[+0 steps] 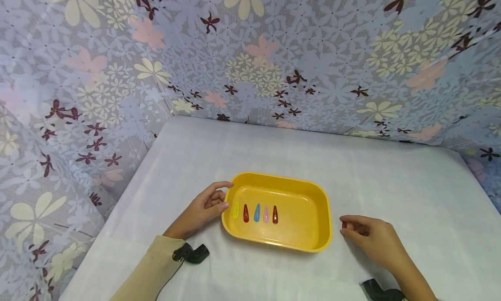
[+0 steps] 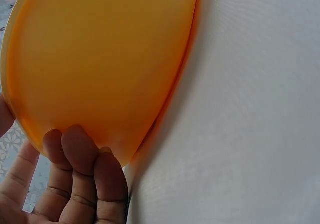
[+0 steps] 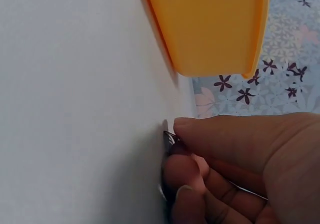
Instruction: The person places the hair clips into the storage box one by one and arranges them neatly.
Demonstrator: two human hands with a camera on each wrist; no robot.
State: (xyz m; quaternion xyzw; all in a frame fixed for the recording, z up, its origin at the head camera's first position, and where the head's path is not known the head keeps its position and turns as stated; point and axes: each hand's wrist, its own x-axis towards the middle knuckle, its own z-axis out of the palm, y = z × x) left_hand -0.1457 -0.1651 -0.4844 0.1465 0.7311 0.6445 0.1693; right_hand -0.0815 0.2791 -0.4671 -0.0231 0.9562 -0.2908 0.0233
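A yellow tray stands on the white cloth, several snap hair clips lying in a row in its left half. From left to right they are a yellow-green clip, a dark red clip, a blue clip, a pink clip and another dark red clip. My left hand grips the tray's left end, thumb at the rim and fingertips against the outer wall. Right of the tray, my right hand pinches a dark red hair clip close to the cloth; fingers hide most of it.
White cloth covers the table around the tray. Flower-patterned fabric hangs along the back and left side. A black wrist mount sits at my left sleeve, and another black mount is below my right hand.
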